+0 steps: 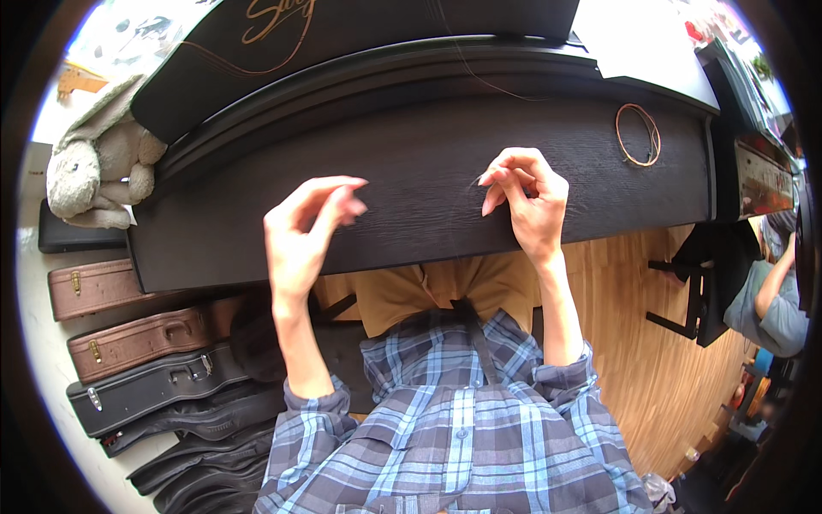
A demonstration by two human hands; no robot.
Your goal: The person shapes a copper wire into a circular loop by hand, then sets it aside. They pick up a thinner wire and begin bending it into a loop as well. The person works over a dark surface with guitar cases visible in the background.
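My right hand (531, 201) is raised over the black textured piano lid (411, 146), fingers pinched on a thin, pale string (471, 183) that is hard to make out. My left hand (312, 214) is bent above the lid to the left, its fingertips smeared, so its grip is unclear. A coiled copper-coloured wire (638, 160) lies on the lid at the right. Another thin wire (248, 70) hangs over the black panel behind.
A grey plush rabbit (90, 171) sits at the left end. Brown and black instrument cases (137, 341) line the lower left. A bench (338, 373) is beneath me. At right, another person in grey (766, 313) sits near a black stand (693, 300).
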